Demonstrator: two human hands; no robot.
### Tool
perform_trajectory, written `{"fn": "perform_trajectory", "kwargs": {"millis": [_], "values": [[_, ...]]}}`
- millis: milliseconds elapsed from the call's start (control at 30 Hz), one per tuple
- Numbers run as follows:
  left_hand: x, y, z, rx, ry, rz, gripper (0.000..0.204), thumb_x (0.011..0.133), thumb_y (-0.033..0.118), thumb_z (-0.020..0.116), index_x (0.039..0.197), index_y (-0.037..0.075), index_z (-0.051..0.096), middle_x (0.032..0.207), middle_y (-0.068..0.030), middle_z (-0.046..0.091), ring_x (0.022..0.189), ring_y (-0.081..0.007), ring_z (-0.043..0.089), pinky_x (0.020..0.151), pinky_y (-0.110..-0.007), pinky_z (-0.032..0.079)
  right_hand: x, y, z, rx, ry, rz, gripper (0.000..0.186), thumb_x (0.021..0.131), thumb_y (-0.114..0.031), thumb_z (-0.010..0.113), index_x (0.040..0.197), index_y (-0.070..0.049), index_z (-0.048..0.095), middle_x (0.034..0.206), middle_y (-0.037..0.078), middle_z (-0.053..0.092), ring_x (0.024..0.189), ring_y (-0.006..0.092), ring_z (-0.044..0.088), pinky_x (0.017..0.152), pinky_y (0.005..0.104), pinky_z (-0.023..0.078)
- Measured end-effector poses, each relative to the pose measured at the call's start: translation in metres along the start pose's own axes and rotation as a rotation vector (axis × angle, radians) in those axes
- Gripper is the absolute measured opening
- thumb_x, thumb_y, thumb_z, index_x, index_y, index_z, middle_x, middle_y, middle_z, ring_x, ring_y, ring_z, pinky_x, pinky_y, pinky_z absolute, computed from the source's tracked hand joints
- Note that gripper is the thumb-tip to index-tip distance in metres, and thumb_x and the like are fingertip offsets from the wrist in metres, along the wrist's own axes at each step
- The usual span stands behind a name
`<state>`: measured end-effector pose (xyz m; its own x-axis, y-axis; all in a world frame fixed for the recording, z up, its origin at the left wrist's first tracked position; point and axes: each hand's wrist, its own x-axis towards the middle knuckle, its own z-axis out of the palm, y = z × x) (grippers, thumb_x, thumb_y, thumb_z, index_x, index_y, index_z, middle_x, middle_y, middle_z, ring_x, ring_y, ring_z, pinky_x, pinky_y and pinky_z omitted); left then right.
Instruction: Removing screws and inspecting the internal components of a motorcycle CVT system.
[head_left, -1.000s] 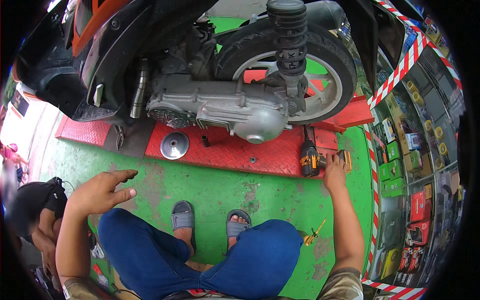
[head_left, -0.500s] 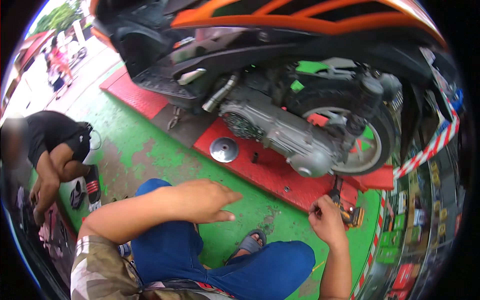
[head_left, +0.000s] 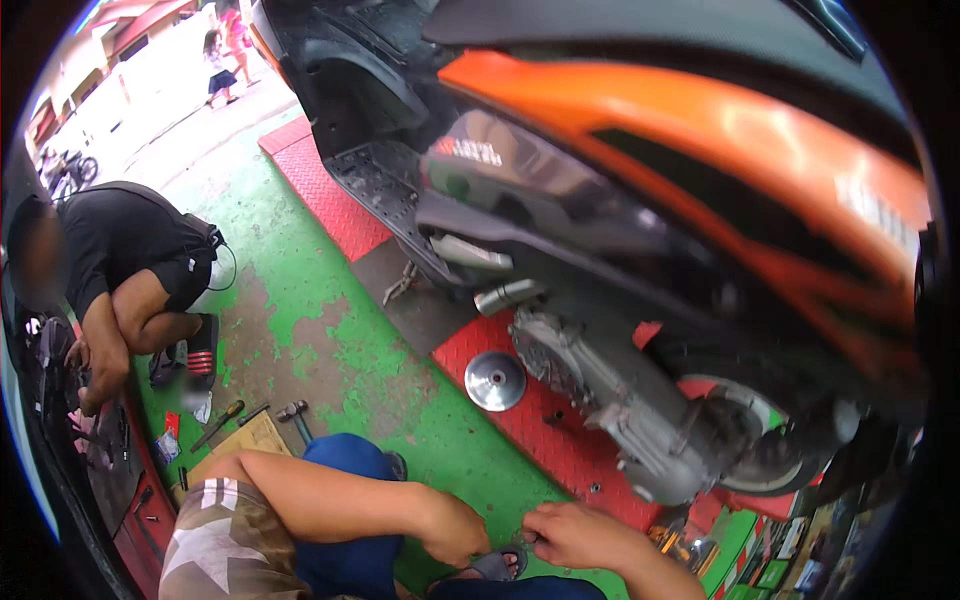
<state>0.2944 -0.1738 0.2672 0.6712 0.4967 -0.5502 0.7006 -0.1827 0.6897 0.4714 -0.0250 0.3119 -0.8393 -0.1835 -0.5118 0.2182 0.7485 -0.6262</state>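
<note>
My left hand is in front of my knees with its fingers curled down and in. Whatever it may hold is hidden. Close by on its right, my right hand has its fingers bent together; I cannot make out anything between them. The hands are apart. Beyond them a scooter with orange and black panels stands on a red platform, its grey engine case exposed. A shiny round metal disc with a centre hole lies on the platform. Past my right wrist is a yellow and black power tool.
At left a person in black crouches by a dark vehicle part. A hammer and a screwdriver lie near cardboard by my left knee. A small dark cylinder stands on the platform. Passers-by walk outside.
My view has turned left and risen. My left hand, with fingers stretched before, is now curled and lower. My right hand has come away from beside the power tool toward the left hand.
</note>
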Motion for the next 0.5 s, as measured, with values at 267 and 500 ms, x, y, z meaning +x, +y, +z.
{"fn": "perform_trajectory", "kwargs": {"millis": [267, 500], "values": [[-0.05, -0.072, -0.017, -0.459, 0.321, -0.276, 0.037, 0.084, 0.032, 0.069, 0.106, 0.002, 0.068, 0.098, -0.0181, 0.072, 0.093, -0.0345, 0.069, 0.081, -0.046, 0.053, -0.044, -0.133, -0.08, 0.238, 0.028, -0.087, 0.03, 0.094, -0.014, 0.064, 0.119, 0.002, 0.063, 0.115, 0.025, 0.065, 0.106, 0.0424, 0.063, 0.09, 0.0471, 0.051], [-0.352, 0.07, -0.098, -0.473, 0.858, -0.654, 0.037, 0.082, 0.036, 0.067, 0.099, 0.004, 0.068, 0.095, -0.0212, 0.071, 0.092, -0.0412, 0.069, 0.078, -0.051, 0.054, -0.156, -0.337, -0.278, 0.4, 0.226, -0.118, 0.044, 0.097, -0.025, 0.07, 0.136, -0.007, 0.06, 0.125, 0.018, 0.067, 0.118, 0.0365, 0.063, 0.099, 0.045, 0.051]]}}
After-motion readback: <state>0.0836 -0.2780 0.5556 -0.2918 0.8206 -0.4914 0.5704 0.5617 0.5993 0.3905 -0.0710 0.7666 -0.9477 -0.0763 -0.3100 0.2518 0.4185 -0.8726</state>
